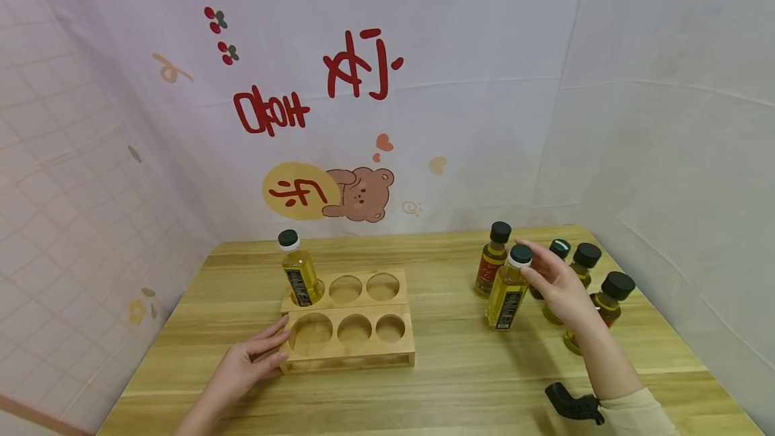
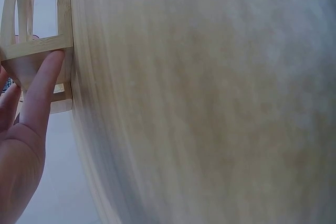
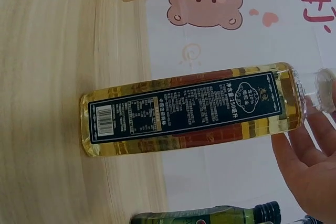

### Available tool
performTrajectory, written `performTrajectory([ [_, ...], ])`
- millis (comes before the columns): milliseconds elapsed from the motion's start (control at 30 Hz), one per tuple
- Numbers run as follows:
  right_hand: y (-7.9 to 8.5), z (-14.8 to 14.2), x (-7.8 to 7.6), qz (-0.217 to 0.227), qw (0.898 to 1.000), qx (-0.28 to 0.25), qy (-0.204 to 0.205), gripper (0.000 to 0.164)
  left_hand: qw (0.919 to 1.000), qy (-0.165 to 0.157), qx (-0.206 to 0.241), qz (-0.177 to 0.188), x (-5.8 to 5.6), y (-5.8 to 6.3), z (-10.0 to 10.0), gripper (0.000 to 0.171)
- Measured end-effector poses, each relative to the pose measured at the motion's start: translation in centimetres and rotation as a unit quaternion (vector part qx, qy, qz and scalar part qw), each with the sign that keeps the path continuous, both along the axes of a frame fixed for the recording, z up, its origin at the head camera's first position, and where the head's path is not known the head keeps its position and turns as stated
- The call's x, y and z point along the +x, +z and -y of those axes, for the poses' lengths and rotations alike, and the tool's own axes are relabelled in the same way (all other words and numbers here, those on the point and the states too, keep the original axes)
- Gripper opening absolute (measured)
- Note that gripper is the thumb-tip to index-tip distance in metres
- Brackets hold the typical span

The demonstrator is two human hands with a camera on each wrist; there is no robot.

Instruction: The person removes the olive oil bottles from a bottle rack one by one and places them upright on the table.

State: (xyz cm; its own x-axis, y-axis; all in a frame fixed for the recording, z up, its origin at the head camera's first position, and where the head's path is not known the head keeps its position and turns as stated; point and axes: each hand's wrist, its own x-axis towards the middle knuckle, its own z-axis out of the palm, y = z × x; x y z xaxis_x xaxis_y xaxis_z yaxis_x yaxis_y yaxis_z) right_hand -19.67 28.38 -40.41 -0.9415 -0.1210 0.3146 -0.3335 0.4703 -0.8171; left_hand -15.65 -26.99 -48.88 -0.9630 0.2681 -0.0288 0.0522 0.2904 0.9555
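Note:
At the left end of a two-tier wooden rack (image 1: 349,355) with round holes, my left hand (image 1: 249,358) rests its extended fingers. In the left wrist view the thumb (image 2: 44,85) lies against the rack's end piece (image 2: 37,45). My right hand (image 1: 560,284) pinches an oil bottle (image 1: 507,298) by its neck, just under the dark green cap. That bottle is square-sided and upright, with yellow oil; its dark back label (image 3: 186,106) faces the right wrist camera. Another such bottle (image 1: 301,278) stands in the rack's back-left hole.
A black-capped bottle with a red label (image 1: 489,268) stands just behind the held bottle. Several more dark-capped bottles, one at the front (image 1: 605,308), stand right of it, around my right forearm. A printed cloth (image 1: 472,120) hangs behind the wooden table (image 1: 448,382).

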Motion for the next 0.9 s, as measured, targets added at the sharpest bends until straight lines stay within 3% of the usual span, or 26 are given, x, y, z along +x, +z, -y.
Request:
performTrajectory([
  [500, -0.4, -0.4, 1.3, -0.035, 0.998, 0.017, -0.057, 0.050, 0.9999, -0.011, 0.008, -0.008, 0.0, -0.2, 0.2, 0.053],
  [900, -0.8, -0.3, 2.7, -0.098, 0.992, 0.020, -0.074, 0.043, 1.0000, -0.008, 0.004, -0.005, 0.0, -0.1, 0.1, 0.053],
])
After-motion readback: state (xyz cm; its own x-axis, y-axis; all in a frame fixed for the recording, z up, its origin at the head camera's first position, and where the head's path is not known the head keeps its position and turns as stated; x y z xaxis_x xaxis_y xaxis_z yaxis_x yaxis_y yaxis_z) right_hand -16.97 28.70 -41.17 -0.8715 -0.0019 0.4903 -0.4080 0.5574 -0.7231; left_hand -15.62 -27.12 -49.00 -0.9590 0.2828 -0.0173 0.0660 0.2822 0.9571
